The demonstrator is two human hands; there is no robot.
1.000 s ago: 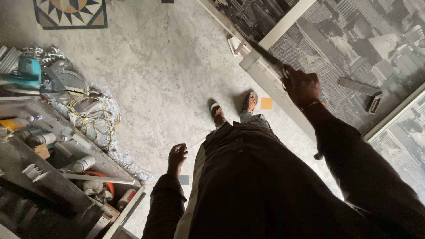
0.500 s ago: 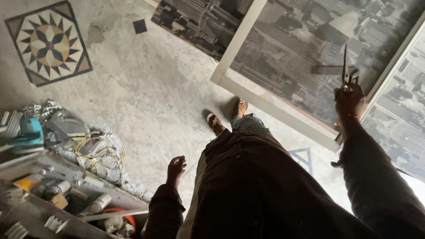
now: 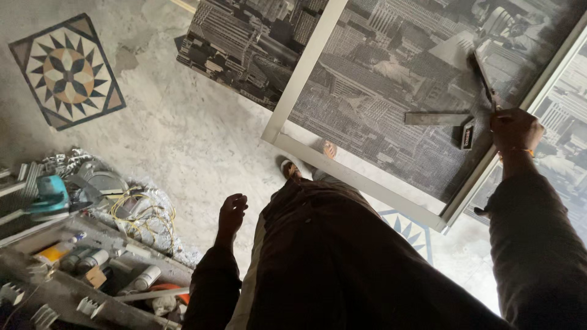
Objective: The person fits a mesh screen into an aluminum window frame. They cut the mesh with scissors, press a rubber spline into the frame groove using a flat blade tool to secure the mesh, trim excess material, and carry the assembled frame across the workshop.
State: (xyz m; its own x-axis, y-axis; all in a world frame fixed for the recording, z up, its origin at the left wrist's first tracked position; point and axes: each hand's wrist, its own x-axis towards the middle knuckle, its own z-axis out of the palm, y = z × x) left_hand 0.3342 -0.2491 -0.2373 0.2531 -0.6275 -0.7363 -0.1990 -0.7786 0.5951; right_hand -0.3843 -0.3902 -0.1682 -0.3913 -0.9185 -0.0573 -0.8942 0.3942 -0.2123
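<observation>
Two hands show in the view from the head camera, both in dark sleeves. The right hand [image 3: 515,129] is raised at the right side, its fingers curled shut around the handle of a thin dark tool [image 3: 483,76], whose narrow blade slants up and to the left from the fist over the printed panel [image 3: 391,67]. That panel, a grey sheet with a black-and-white city picture, sits in a pale frame [image 3: 306,64], and the hand is right at the frame's right-hand bar. Just left of the hand a flat metal square [image 3: 441,119] lies on the panel, its long arm pointing left and its short dark end near the knuckles; whether the hand touches it cannot be told. The left hand [image 3: 231,214] hangs low near the middle of the view, fingers loosely bent and slightly apart, holding nothing, above the grey marble floor [image 3: 183,128]. Between the hands are the person's dark trousers [image 3: 342,256], and a sandalled foot [image 3: 290,169] stands on the floor at the lower edge of the frame. A star-patterned tile [image 3: 66,72] is set in the floor at the upper left. At the lower left is a cluttered shelf [image 3: 73,287] with tubes and small parts, a teal power tool [image 3: 47,195] beside it, and a coil of yellow wire [image 3: 143,211] on crumpled foil.
</observation>
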